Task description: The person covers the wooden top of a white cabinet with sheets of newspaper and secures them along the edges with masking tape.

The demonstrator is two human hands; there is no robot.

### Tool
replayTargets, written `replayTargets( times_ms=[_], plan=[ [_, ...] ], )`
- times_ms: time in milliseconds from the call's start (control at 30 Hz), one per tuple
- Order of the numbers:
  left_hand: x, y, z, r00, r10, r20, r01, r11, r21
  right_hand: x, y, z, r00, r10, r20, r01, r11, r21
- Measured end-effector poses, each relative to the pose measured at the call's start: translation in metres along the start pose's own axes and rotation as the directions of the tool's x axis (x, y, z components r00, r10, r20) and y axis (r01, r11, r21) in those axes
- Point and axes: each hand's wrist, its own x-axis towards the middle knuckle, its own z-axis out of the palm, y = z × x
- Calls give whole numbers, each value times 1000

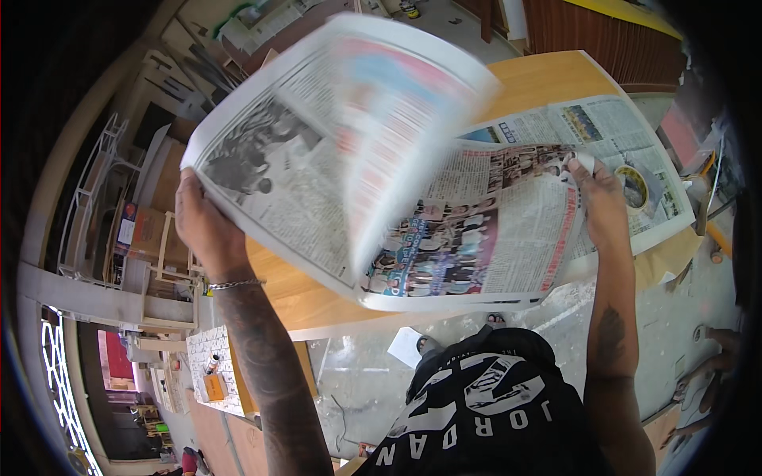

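A spread newspaper (pixel 484 254) is held up between my two hands over a wooden table (pixel 548 79). My left hand (pixel 208 226) is closed on its left edge, with the thumb at the border. At the opposite side, my right hand (pixel 601 198) pinches the right edge. The raised middle page is smeared by motion and stands up in a fold. Under and beyond my right hand, another newspaper sheet (pixel 635 131) lies flat on the table. A roll of tape (pixel 644 193) rests on that sheet, just right of my right hand.
Shelves and a white rack (pixel 87 190) stand along the left. A white-topped surface (pixel 198 365) with an orange box (pixel 213 387) is at the lower left. At the right rim, part of another person (pixel 718 365) shows. Brown paper (pixel 663 258) hangs by the table's right end.
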Motion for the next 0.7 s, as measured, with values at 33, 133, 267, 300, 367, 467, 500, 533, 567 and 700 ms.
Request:
replayTargets(
  times_ms=[33,133,267,300,367,467,500,533,567,700],
  plan=[
    [4,2,-5,999,-29,-34,28,999,-42,7,-2,-7,1000,-7,-3,6,1000,-3],
    [8,-4,-40,986,-162,-36,151,966,-210,17,-5,-19,999,47,6,-48,996,77],
    [-38,-48,-107,966,-232,-111,198,946,-255,7,-11,-30,977,207,-47,-209,911,-356],
    [-64,-55,-115,959,-267,-92,236,938,-255,4,-12,-32,961,255,-104,-266,757,-597],
    [-118,-72,-122,945,-315,-88,272,906,-323,-9,-7,-19,979,152,-134,-202,776,-597],
    [-173,-99,-156,824,-442,-355,293,868,-400,-32,4,5,912,-406,-58,180,523,-833],
    [-174,-99,-161,814,-442,-377,282,868,-409,-40,-3,23,913,-406,-31,199,511,-836],
    [-171,-97,-167,824,-451,-343,248,831,-498,-49,-8,42,916,-376,143,335,519,-786],
    [-169,-94,-173,836,-454,-308,212,786,-581,-54,-11,59,885,-344,314,459,532,-712],
    [-176,-91,-196,915,-337,-221,175,826,-536,-30,10,97,783,-226,580,609,468,-640]
  ],
)
